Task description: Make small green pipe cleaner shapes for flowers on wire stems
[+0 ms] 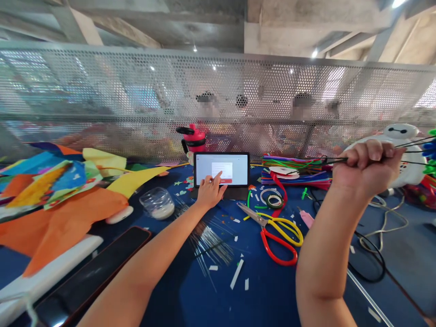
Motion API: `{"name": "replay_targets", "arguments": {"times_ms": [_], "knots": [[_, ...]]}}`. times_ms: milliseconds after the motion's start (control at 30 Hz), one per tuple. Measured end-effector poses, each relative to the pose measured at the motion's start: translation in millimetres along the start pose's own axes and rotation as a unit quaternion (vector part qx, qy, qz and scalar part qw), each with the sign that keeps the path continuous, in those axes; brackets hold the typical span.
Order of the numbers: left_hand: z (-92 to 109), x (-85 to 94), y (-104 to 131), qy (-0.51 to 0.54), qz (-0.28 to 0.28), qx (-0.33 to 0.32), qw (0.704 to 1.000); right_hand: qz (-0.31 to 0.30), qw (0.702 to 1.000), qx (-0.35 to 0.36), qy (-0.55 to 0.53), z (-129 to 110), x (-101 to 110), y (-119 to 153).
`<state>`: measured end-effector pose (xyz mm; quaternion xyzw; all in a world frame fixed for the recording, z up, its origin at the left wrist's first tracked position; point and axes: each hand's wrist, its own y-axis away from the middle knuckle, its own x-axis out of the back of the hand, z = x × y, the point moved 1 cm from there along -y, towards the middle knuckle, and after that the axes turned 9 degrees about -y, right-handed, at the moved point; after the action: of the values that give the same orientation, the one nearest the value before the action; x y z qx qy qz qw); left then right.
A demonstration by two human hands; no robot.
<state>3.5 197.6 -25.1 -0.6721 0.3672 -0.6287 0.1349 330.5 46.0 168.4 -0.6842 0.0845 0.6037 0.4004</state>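
My left hand [210, 191] reaches to a tablet [238, 169] standing upright at the back of the blue table; its index finger points at a white box on the lit screen, and its fingers are partly spread with nothing held. Raised at the right, my right hand [369, 163] is closed around several thin dark stems. Blue and green fuzzy pieces [431, 150] sit at the stems' right end, cut off by the picture's edge. Below the tablet lie loose thin wires [213, 243], and scissors [264, 221] with one red and one yellow handle.
Orange, yellow and blue sheets [68, 213] and a dark phone [95, 272] lie left. A clear cup [157, 203] stands near the wires. Behind are a pink bottle [195, 138], coloured stems [296, 165] and a perforated metal screen [136, 91]. A white figure [402, 131] and cables are right.
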Motion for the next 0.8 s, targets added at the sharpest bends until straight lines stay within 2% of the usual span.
{"name": "replay_targets", "arguments": {"times_ms": [233,400,567,700,800], "knots": [[0.2,-0.4,-1.8,0.005,0.001,0.012,1.0,-0.005,1.0,-0.016,-0.008,0.2,0.8,-3.4],[-0.6,-1.2,-3.2,0.005,-0.001,0.016,1.0,-0.014,1.0,-0.002,-0.017,-1.0,2.0,-5.4],[-3.2,-2.7,-7.9,0.003,-0.003,0.031,1.0,0.016,0.999,-0.011,-0.047,-0.2,0.3,-3.2],[-4.5,-2.9,-10.5,0.002,-0.009,0.042,0.999,0.01,0.999,-0.015,-0.037,0.6,0.8,-5.0],[-4.4,-3.1,-11.8,0.003,-0.013,0.05,0.999,0.001,0.999,0.012,-0.033,1.8,4.3,-10.8]]}}
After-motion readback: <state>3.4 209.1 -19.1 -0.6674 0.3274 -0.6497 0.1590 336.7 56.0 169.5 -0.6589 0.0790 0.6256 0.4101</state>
